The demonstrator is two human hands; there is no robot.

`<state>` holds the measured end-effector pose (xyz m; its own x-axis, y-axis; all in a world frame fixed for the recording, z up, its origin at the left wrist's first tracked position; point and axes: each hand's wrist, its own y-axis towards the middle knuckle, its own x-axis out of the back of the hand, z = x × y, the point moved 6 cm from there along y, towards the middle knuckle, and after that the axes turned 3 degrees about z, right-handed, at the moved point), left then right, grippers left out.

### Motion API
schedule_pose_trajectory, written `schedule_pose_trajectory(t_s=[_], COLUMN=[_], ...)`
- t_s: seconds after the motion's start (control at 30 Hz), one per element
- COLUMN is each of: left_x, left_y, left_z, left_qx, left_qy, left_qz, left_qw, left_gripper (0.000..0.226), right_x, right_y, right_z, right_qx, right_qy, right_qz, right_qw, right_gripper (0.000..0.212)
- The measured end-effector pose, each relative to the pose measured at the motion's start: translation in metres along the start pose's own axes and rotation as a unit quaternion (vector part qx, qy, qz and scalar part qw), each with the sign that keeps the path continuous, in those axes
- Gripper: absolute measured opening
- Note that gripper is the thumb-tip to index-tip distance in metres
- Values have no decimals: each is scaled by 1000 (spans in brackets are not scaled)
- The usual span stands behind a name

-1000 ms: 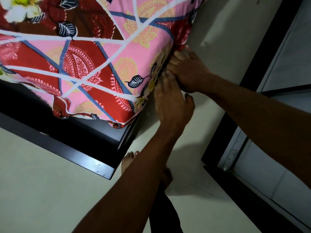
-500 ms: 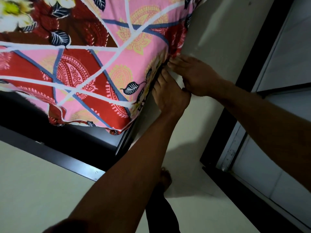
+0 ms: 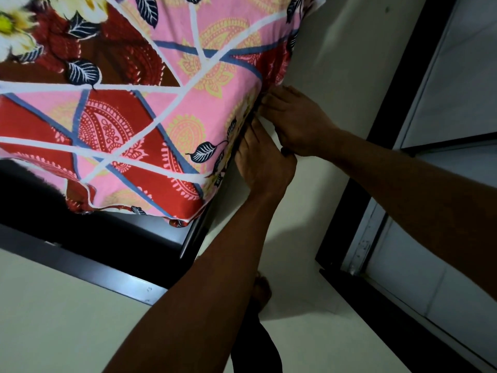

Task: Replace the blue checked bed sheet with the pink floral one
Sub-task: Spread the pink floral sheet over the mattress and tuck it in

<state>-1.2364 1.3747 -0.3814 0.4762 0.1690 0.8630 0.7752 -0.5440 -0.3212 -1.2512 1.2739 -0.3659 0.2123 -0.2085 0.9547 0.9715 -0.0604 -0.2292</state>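
We judge tucking of the pink floral sheet [image 3: 188, 109] underway, centre right. The left hand [image 3: 265, 160] presses its edge, fingers straight; of the right hand [image 3: 295, 122] we cannot tell the grip. Next: tuck the lower corner.

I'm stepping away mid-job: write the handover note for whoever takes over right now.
Left hand: fingers straight, pressing the edge of the pink floral bed sheet down beside the white wall.
Right hand: at the same edge, farther along; fingertips hidden, grip unclear.
Done: sheet covers this corner; blue checked sheet out of view.
Left: finish tucking this side; the near hem looks untucked over the black bed frame.
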Motion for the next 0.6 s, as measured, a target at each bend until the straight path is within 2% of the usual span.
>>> schedule_pose_trajectory(t_s=[0.17, 0.23, 0.3, 0.37, 0.4, 0.47, 0.6], left_x=[0, 0, 0, -1, 0, 0, 1], left_y=[0, -1, -3, -2, -2, -1, 4], left_z=[2, 0, 0, 2, 2, 2, 0], left_qx=[1, 0, 4, 10, 9, 11, 14], left_qy=[-7, 0, 4, 15, 18, 4, 10], left_qz=[-7, -10, -16, -24, -19, -5, -7], left_qw=[1000, 1000, 1000, 1000, 1000, 1000, 1000], left_gripper=[94, 94, 95, 96, 96, 96, 85], right_x=[-1, 2, 8, 14, 16, 18, 16], right_y=[18, 26, 29, 31, 29, 24, 2], right_z=[-7, -9, -4, 5, 9, 13, 17], right_qx=[-24, -46, -60, -67, -68, -69, -52], right_qy=[-54, -78, -90, -73, -57, -25, -1], right_qz=[103, 141, 156, 151, 144, 92, -66], right_qw=[993, 986, 982, 984, 986, 993, 996], right_gripper=[87, 90, 86, 100, 106, 100, 57])
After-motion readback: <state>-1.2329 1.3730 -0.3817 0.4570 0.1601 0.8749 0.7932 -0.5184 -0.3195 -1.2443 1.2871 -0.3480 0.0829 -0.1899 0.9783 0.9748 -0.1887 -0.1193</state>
